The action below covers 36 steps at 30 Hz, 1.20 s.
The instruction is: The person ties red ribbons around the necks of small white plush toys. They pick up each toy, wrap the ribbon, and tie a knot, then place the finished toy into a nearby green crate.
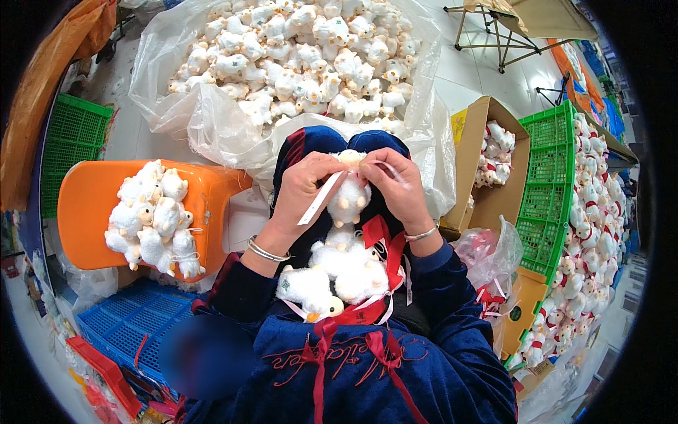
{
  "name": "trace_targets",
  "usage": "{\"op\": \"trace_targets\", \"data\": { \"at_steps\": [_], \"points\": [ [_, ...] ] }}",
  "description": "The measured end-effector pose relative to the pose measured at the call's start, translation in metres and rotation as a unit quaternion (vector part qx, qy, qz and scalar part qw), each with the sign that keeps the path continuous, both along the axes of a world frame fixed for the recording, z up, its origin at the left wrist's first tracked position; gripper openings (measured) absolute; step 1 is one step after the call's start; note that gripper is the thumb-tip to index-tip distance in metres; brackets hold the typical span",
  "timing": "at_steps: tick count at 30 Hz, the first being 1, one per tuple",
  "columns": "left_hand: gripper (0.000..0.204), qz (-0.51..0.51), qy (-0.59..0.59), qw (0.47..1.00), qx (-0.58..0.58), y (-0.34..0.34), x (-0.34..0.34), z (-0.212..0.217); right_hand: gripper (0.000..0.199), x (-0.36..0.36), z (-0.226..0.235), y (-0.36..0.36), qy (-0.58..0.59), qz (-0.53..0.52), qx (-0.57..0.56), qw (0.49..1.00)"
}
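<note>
Above my knees, my left hand (pixel 307 194) and my right hand (pixel 399 191) meet at the neck of a small white plush animal (pixel 349 199). Its cream-coloured head points away from me. Both hands are closed in a pinch on a pale ribbon (pixel 322 199) at the neck; one end hangs down beside my left fingers, the other passes through my right fingers. Whether it is knotted is hidden by my fingertips. Several more white plush animals (pixel 308 288) lie in my lap, among red ribbon (pixel 376 233) and white strips.
Ahead, a large clear plastic bag (pixel 205 116) holds a heap of white plush animals. An orange stool (pixel 85 212) with several plush stands left, near a blue crate (pixel 134 321). To the right are a cardboard box (pixel 462 159) and a green crate (pixel 544 205) beside plush with red neckbands.
</note>
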<state>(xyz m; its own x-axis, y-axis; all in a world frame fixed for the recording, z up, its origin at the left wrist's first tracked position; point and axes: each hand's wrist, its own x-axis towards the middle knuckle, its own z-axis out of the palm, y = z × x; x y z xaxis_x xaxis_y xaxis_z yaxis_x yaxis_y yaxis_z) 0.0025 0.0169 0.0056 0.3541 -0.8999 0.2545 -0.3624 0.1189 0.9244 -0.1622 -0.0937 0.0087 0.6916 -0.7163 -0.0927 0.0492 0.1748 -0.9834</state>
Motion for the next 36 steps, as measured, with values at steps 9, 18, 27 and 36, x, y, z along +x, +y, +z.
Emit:
{"op": "trace_targets", "data": {
  "at_steps": [9,18,27,36],
  "points": [
    [0.015,0.006,-0.062,0.998,-0.009,-0.007,-0.008,0.004,0.007,0.004,-0.01,-0.006,-0.08,-0.023,0.085,0.993],
    [0.011,0.014,0.094,0.992,0.081,-0.01,-0.012,0.003,0.004,-0.021,0.02,-0.012,0.059,0.104,-0.252,0.96],
    [0.008,0.05,0.074,0.996,0.02,-0.007,-0.024,-0.008,0.009,-0.013,0.02,-0.016,0.161,0.116,-0.183,0.963],
    [0.01,0.053,-0.057,0.995,-0.066,-0.007,-0.021,-0.011,0.011,0.017,0.005,-0.007,0.169,0.016,-0.449,0.877]
  ]
}}
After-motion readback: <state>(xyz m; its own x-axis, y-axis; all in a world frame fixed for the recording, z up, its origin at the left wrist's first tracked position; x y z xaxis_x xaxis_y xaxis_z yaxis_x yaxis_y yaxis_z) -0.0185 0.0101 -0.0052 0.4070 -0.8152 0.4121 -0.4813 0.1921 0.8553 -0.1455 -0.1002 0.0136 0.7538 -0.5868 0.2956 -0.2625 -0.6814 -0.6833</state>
